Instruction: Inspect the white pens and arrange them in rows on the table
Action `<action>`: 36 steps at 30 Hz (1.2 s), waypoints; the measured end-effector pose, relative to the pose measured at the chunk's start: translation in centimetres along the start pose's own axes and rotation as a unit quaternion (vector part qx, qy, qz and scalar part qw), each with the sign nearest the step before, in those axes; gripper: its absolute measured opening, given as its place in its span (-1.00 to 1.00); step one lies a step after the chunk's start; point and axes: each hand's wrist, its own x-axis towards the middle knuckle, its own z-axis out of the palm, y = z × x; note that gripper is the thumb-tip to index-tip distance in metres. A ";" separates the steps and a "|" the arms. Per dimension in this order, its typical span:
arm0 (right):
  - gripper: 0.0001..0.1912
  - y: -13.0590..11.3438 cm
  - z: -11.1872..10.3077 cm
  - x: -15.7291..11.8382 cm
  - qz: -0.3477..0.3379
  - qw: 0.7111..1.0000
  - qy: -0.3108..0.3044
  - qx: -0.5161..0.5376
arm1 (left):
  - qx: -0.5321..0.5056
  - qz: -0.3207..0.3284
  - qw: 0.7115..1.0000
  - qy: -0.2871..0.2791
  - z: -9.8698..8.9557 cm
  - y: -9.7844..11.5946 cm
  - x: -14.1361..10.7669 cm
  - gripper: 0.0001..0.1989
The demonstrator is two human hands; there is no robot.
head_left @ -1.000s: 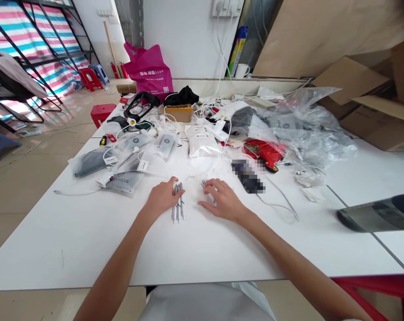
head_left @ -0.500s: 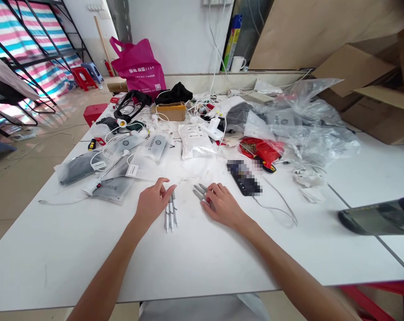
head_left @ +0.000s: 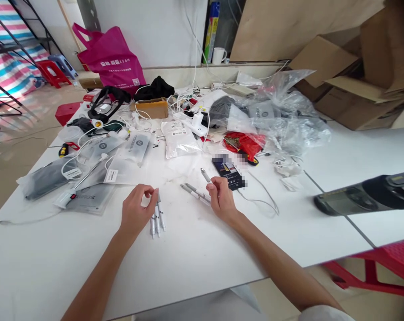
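My right hand (head_left: 222, 198) is closed on a white pen (head_left: 205, 174), whose grey front end sticks out past the fingers toward the upper left. Below it, a few more pens (head_left: 195, 193) with grey ends lie on the table, partly covered by that hand. My left hand (head_left: 136, 208) has thumb and forefinger pinched together, right beside a row of white pens (head_left: 158, 220). The upper ends of that row are partly behind the fingers. Whether the left fingertips hold anything is hidden.
A phone (head_left: 226, 171) with a cable lies beyond my right hand. Plastic packets (head_left: 135, 149), a white parcel (head_left: 180, 139) and tangled cables fill the back. On the right lies a dark bottle-like object (head_left: 365, 196). Cardboard boxes (head_left: 358, 104) stand at the back right.
My right hand has lifted one pen off its group and raised it. My left hand's thumb and forefinger have come together by the row. The head view has turned right.
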 end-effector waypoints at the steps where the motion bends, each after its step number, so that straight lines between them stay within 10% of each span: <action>1: -0.78 -0.2 -0.1 0.1 0.008 1.000 -0.001 0.004 | -0.007 0.005 1.000 0.006 0.0 0.0 0.0 -0.86; 6: -0.69 -1.8 -0.4 0.4 0.045 0.996 -0.054 0.061 | -0.145 -0.036 0.987 -0.067 -0.6 1.3 0.1 -0.85; 9: -0.57 -3.2 0.1 0.0 0.089 0.965 -0.173 0.176 | -0.320 -0.152 0.922 -0.159 -0.6 3.2 0.0 -0.64; 13: -0.46 -5.7 1.2 -0.1 0.236 0.814 -0.301 0.436 | -0.582 -0.257 0.748 -0.192 0.5 6.0 0.6 -0.48; 16: -0.46 -7.3 2.0 0.4 0.307 0.728 -0.347 0.505 | -0.617 -0.307 0.708 -0.156 1.5 6.7 1.2 -0.58; 18: -0.45 -7.7 2.7 0.7 0.301 0.745 -0.342 0.487 | -0.612 -0.323 0.714 -0.109 2.1 6.3 1.3 -0.65; 24: -0.51 -5.3 4.9 -0.3 0.061 0.960 -0.222 0.158 | -0.520 -0.342 0.783 -0.020 2.7 4.2 0.6 -0.70; 36: -0.58 -3.8 4.9 -2.1 0.064 0.966 -0.197 0.155 | -0.519 -0.299 0.792 -0.119 1.7 4.4 0.6 -0.58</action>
